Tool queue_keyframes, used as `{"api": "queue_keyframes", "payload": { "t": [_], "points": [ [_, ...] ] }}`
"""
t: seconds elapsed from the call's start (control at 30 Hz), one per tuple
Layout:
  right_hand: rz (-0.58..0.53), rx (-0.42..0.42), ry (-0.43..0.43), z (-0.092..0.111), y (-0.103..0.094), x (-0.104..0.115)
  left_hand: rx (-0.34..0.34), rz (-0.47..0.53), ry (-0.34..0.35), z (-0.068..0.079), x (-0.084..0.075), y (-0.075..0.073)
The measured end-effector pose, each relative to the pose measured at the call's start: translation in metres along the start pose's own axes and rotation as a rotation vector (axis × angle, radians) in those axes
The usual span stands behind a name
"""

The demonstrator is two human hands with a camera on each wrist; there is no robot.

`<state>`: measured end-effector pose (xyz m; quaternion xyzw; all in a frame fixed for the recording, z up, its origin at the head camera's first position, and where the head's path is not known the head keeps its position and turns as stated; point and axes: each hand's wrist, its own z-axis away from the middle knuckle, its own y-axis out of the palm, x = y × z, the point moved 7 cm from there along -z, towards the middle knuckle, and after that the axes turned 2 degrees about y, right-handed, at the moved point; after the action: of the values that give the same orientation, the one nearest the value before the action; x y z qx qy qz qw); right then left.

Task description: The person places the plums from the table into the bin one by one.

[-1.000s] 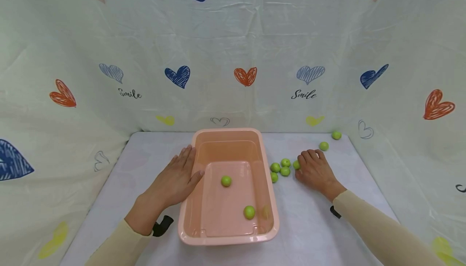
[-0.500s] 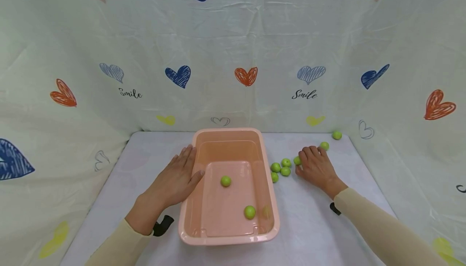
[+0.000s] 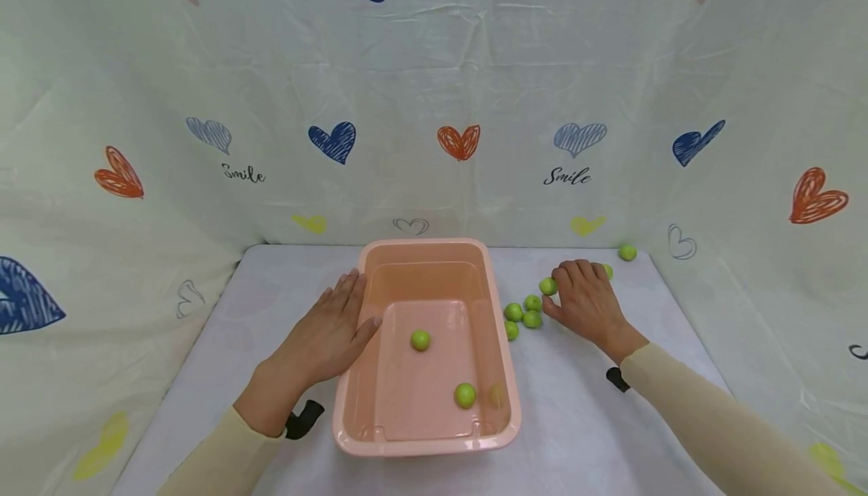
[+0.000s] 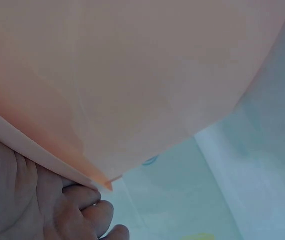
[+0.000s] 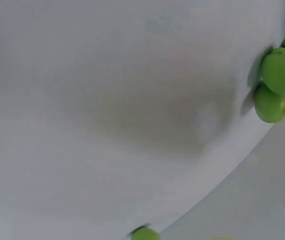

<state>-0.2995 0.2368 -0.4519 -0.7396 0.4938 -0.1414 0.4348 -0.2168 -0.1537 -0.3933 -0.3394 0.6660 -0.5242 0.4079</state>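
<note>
A pink plastic tub [image 3: 427, 447] stands in the middle of the table, with two small green fruits inside, one near the centre [image 3: 420, 340] and one nearer the front right [image 3: 465, 396]. My left hand [image 3: 325, 338] lies with extended fingers along the tub's left rim, thumb over the edge; the left wrist view has the palm [image 4: 7, 185] against the rim. At the right, my right hand [image 3: 586, 304] pinches a green fruit [image 3: 548, 286] between thumb and fingers, slightly above the table. The right wrist view does not include the hand.
Several green fruits [image 3: 513, 312] cluster just right of the tub, one partly behind its rim. Another green fruit [image 3: 608, 270] is partly hidden behind my right hand. One more green fruit [image 3: 627, 252] lies at the back right corner. A heart-printed curtain [image 3: 515, 89] surrounds the table.
My right hand has risen and shifted slightly left, bringing the green fruit up and away from the table with it. The left hand and tub have stayed put.
</note>
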Motion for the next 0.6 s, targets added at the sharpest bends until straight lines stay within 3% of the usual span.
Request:
{"api": "queue_keyframes", "payload": {
  "t": [0.37,0.6],
  "points": [
    [-0.063,-0.110,-0.024,-0.019,-0.019,0.010,-0.013,0.008,0.005,0.000,0.001,0.000],
    [-0.109,-0.134,-0.048,-0.030,-0.029,0.017,-0.014,0.016,0.002,0.000,0.002,0.000]
  ]
}}
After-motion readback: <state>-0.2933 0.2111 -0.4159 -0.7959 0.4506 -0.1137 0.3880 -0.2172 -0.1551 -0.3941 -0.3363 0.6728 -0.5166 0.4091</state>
